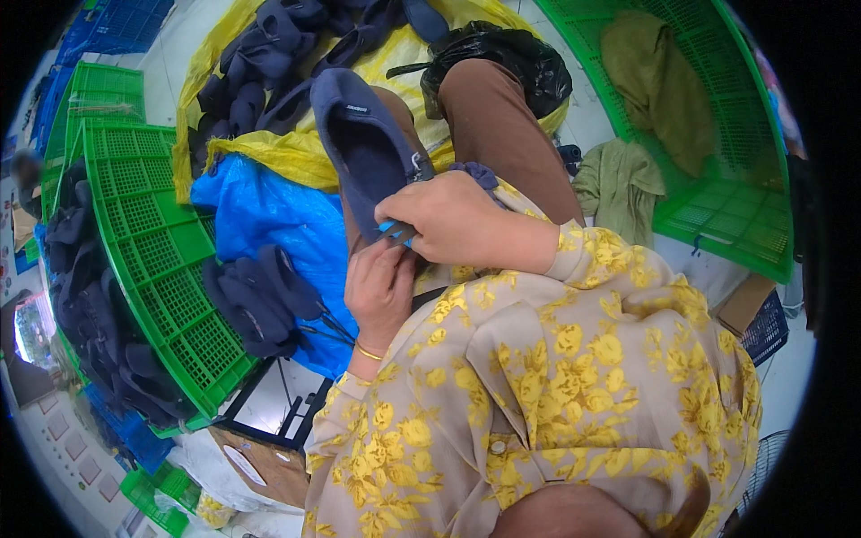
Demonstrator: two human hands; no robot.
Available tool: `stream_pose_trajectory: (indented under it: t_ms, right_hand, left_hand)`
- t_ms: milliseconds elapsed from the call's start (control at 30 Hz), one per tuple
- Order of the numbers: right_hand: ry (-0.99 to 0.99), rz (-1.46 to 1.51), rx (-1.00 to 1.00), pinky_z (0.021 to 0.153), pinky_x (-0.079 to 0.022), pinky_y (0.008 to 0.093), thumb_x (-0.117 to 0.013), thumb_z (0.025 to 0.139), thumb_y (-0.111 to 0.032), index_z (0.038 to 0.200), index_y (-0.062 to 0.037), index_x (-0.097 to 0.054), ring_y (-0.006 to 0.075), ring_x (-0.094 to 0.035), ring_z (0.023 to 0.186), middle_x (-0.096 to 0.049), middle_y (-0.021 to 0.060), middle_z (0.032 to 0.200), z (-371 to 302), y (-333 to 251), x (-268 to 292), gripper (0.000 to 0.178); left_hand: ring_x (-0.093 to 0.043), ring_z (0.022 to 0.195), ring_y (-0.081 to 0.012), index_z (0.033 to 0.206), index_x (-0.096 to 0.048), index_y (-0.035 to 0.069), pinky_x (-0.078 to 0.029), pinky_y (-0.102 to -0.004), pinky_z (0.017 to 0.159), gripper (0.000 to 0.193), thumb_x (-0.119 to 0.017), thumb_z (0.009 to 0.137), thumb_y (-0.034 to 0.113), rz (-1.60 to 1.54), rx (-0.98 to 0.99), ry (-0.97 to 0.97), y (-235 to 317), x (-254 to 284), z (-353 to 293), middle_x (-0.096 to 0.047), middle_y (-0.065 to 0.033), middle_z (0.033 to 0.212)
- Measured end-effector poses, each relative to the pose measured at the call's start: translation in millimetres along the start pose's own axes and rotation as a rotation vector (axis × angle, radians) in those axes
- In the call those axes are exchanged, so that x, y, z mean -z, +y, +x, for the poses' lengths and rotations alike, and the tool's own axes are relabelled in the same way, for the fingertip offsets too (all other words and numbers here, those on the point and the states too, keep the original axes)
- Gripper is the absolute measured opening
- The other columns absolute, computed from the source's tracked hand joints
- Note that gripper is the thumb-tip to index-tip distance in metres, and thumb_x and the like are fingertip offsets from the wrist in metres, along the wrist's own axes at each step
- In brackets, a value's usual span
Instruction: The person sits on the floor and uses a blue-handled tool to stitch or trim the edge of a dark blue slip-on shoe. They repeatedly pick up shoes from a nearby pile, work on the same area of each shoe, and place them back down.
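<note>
A navy slip-on shoe (352,148) leans over my lap, its opening facing up and its toe pointing away from me. My right hand (457,220) is closed around small snips (397,235) with a bit of blue and dark blades, at the near end of the shoe. Just below the blades, the fingertips of my left hand (378,291) are pinched together against that same end. What lies between those fingertips is too small to make out. Part of the shoe's near end is hidden by my hands.
Navy shoes (260,67) are heaped on a yellow sheet (202,99) ahead, beside a black plastic bag (502,58). More shoes (260,300) lie on blue plastic (260,202) at left, near a green crate (143,206). A green crate (717,215) with cloth stands at right.
</note>
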State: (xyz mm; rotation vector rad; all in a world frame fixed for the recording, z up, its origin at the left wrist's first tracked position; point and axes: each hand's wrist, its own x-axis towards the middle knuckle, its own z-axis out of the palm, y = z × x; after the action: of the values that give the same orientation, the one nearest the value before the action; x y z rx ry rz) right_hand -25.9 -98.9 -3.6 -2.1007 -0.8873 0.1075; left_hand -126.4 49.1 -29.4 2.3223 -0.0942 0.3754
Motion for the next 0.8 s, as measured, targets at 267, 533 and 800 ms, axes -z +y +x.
stream_pose_trajectory:
  t_ms: [267,533,800]
  right_hand:
    - [-0.293,-0.157,-0.056,0.061,-0.052,0.0416,-0.066,0.069,-0.012,0.074,-0.0047,-0.066,0.0321,-0.067,0.072,-0.067,0.0158,0.074,12,-1,13,0.009]
    - [-0.274,-0.277,0.003,0.062,-0.053,0.0403,-0.067,0.071,-0.014,0.080,-0.0043,-0.066,0.0312,-0.068,0.074,-0.068,0.0153,0.076,13,-2,9,0.013]
    - [-0.318,-0.201,0.059,0.068,-0.050,0.0405,-0.063,0.071,-0.009,0.089,-0.0055,-0.063,0.0307,-0.065,0.080,-0.063,0.0123,0.090,8,0,12,0.018]
  left_hand:
    - [-0.066,0.081,-0.0258,0.085,-0.068,0.001,-0.052,-0.0315,0.073,0.016,-0.075,0.071,-0.001,0.030,-0.081,0.040,1,-1,2,-0.069,-0.0118,0.090]
    - [-0.066,0.082,-0.0267,0.086,-0.068,0.001,-0.052,-0.0321,0.073,0.017,-0.075,0.071,-0.002,0.036,-0.112,0.024,1,-1,3,-0.068,-0.0127,0.089]
    - [-0.062,0.083,-0.0291,0.089,-0.068,0.001,-0.050,-0.0347,0.073,0.017,-0.071,0.073,-0.002,-0.001,-0.040,0.047,3,-4,5,-0.065,-0.0129,0.090]
